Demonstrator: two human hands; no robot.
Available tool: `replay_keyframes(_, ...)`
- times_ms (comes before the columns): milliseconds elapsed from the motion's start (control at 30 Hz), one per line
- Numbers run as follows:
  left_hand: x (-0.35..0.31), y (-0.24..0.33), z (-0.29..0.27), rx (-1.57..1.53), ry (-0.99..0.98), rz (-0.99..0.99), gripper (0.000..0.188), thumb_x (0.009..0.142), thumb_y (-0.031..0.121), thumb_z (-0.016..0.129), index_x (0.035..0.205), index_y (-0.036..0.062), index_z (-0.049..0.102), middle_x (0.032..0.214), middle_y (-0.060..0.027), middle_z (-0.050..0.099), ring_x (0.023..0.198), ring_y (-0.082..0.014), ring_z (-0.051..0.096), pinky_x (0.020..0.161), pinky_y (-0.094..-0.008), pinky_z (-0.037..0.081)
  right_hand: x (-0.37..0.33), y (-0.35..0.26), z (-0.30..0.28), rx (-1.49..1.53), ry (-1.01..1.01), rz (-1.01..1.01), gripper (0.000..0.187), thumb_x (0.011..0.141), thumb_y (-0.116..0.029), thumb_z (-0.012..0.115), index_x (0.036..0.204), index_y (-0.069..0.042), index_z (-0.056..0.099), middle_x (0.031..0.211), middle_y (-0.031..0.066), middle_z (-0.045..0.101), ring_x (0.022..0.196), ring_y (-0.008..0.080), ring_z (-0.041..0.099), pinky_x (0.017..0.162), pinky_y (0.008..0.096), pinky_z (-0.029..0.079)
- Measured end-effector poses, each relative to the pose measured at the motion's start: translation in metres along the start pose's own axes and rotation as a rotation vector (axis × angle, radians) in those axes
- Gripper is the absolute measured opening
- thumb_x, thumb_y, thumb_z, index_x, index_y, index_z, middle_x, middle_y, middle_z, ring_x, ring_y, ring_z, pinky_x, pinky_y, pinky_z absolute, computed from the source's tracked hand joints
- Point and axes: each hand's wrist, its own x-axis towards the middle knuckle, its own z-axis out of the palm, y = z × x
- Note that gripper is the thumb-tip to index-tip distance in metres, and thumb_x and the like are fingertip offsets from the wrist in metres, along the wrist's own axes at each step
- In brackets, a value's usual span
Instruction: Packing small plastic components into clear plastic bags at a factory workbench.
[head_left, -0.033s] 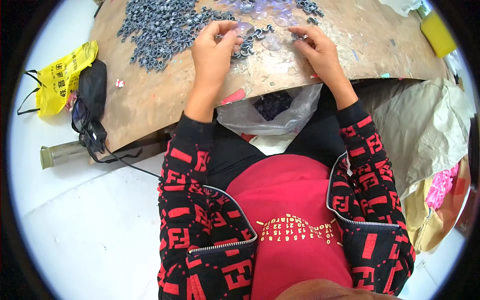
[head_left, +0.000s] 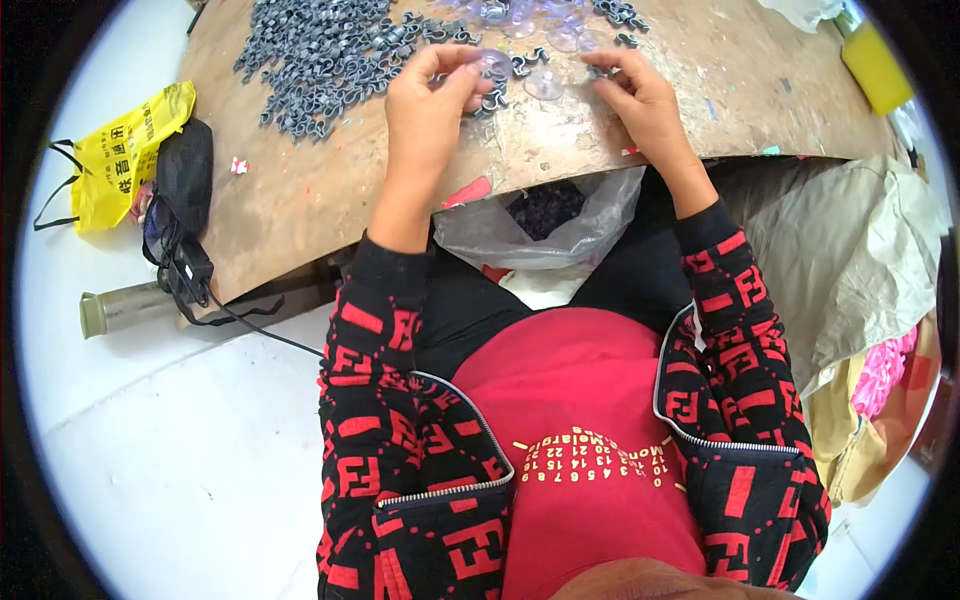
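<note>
My left hand [head_left: 430,95] pinches a clear, purple-tinted suction cup [head_left: 496,65] between thumb and fingertips, above the wooden tabletop. Across from it, my right hand [head_left: 640,100] has thumb and index finger closed on a small dark grey clip [head_left: 598,72], which the fingers partly cover. Between the hands lies another clear suction cup [head_left: 543,84]. A few curved grey clips [head_left: 525,62] rest beside it, some partly behind the left hand's fingers. More clear suction cups [head_left: 565,38] are gathered at the far side.
A large heap of grey clips [head_left: 310,65] covers the table's [head_left: 330,190] far left. Below the front edge, an open plastic bag [head_left: 480,235] with dark pieces inside sits between my legs. A yellow bag [head_left: 130,150] is at left, a yellow container [head_left: 876,68] at far right.
My left hand has shifted very slightly, and the suction cup in it is turned more face-on. My right hand has moved a touch to the right with the clip.
</note>
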Motion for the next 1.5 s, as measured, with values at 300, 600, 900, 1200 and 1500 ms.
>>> replay_keyframes(300, -0.074, -0.001, 0.023, -0.451, -0.181, -0.193, 0.017, 0.087, 0.001, 0.058, 0.103, -0.0019, 0.056, 0.1, -0.0112, 0.062, 0.088, -0.0147, 0.062, 0.079, -0.0263, 0.052, -0.042, -0.061, -0.002, 0.578, -0.291, 0.232, 0.028, 0.083, -0.002, 0.064, 0.109, -0.003, 0.052, 0.101, 0.0031, 0.058, 0.089, 0.0071, 0.055, 0.077, 0.0197, 0.044)
replay_keyframes(600, -0.091, 0.002, 0.029, -0.282, -0.198, -0.17, 0.02, 0.087, 0.001, 0.059, 0.106, -0.0039, 0.057, 0.096, -0.0096, 0.064, 0.086, -0.0128, 0.062, 0.079, -0.0248, 0.051, -0.061, -0.076, -0.012, 0.824, -0.204, 0.34, 0.029, 0.084, 0.001, 0.062, 0.111, 0.0, 0.054, 0.101, 0.0033, 0.058, 0.092, 0.0094, 0.057, 0.079, 0.0219, 0.045)
replay_keyframes(900, -0.099, 0.007, 0.041, -0.322, -0.167, -0.181, 0.017, 0.089, 0.003, 0.058, 0.104, -0.0048, 0.058, 0.089, -0.0101, 0.066, 0.079, -0.0132, 0.064, 0.073, -0.0243, 0.052, -0.073, -0.084, -0.011, 0.743, -0.157, 0.247, 0.026, 0.086, 0.002, 0.059, 0.112, 0.001, 0.054, 0.098, 0.0031, 0.058, 0.086, 0.0089, 0.055, 0.077, 0.0214, 0.044)
replay_keyframes(1200, -0.101, 0.006, 0.036, -0.143, -0.206, -0.091, 0.015, 0.092, 0.006, 0.055, 0.103, -0.0038, 0.057, 0.084, -0.0106, 0.066, 0.069, -0.0124, 0.064, 0.064, -0.0234, 0.052, -0.071, -0.092, -0.009, 0.705, -0.121, 0.264, 0.025, 0.088, -0.002, 0.059, 0.112, 0.002, 0.055, 0.095, 0.0036, 0.059, 0.085, 0.0103, 0.058, 0.078, 0.0234, 0.045)
replay_keyframes(1500, -0.103, 0.005, 0.033, -0.379, -0.245, -0.224, 0.016, 0.094, 0.012, 0.054, 0.102, -0.0024, 0.056, 0.083, -0.012, 0.066, 0.066, -0.0118, 0.062, 0.061, -0.0229, 0.052, -0.069, -0.089, -0.01, 0.81, -0.18, 0.316, 0.02, 0.09, -0.006, 0.058, 0.109, 0.001, 0.057, 0.091, 0.0029, 0.061, 0.081, 0.0076, 0.057, 0.074, 0.0216, 0.048)
